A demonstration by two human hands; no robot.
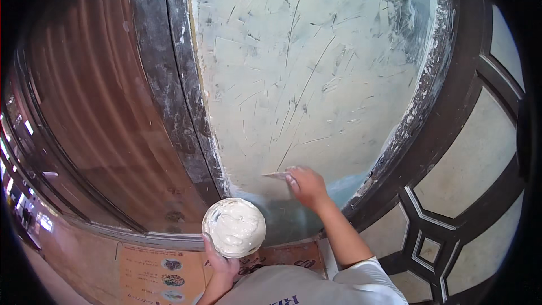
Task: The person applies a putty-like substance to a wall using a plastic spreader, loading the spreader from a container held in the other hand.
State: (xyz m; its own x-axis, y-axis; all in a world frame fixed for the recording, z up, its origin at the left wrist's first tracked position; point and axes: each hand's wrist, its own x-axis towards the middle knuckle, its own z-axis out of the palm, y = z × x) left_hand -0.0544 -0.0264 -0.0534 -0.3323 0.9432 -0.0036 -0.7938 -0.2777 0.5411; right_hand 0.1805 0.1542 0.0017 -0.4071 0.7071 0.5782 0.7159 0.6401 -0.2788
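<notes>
A scratched panel spans the far middle. Near left, a tub of paste sits clasped in the left hand; farther right, the right hand clamps a scraper. Spreading seems under way; the next stroke calls for even pressure.

Tan floor showed at lower left; orange-brown printed sheet with small oval pictures lay on it, partly hidden.

The right hand hides part of the thin tool.
</notes>
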